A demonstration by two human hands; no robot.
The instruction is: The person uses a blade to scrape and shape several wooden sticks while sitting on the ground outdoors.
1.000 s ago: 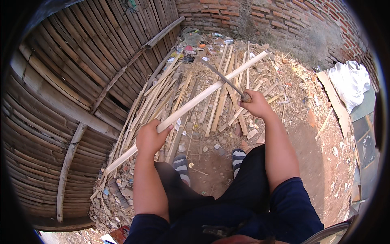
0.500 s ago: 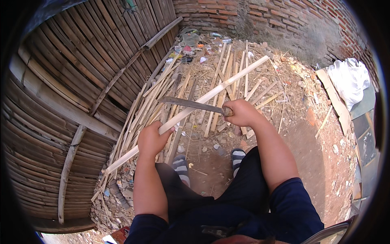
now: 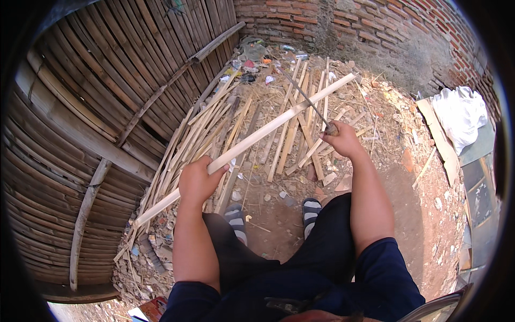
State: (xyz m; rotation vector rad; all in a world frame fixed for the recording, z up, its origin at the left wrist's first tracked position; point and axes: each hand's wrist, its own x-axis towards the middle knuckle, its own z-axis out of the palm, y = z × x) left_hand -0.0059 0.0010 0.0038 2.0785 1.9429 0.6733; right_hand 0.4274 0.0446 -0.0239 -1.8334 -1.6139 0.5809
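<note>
My left hand point(image 3: 196, 182) is closed round a long pale bamboo strip point(image 3: 268, 126), gripping it below its middle. The strip slants from the lower left up to the far right. My right hand point(image 3: 346, 138) grips the short handle of a machete point(image 3: 308, 99). Its dark blade, seen nearly edge-on, points up and to the left and crosses the strip towards the strip's far end. Whether blade and strip touch, I cannot tell.
Many loose bamboo strips point(image 3: 201, 126) lie on rubble and litter ahead. A slatted bamboo wall point(image 3: 96, 80) stands on the left, a brick wall point(image 3: 370, 27) at the back. On the right sit a white sack point(image 3: 458, 115) and boards point(image 3: 439, 137). My sandalled feet point(image 3: 311, 214) are below.
The machete has swung from lying across the strip's middle to pointing away, up and left. My right hand has moved right and slightly farther off. The left hand keeps its grip.
</note>
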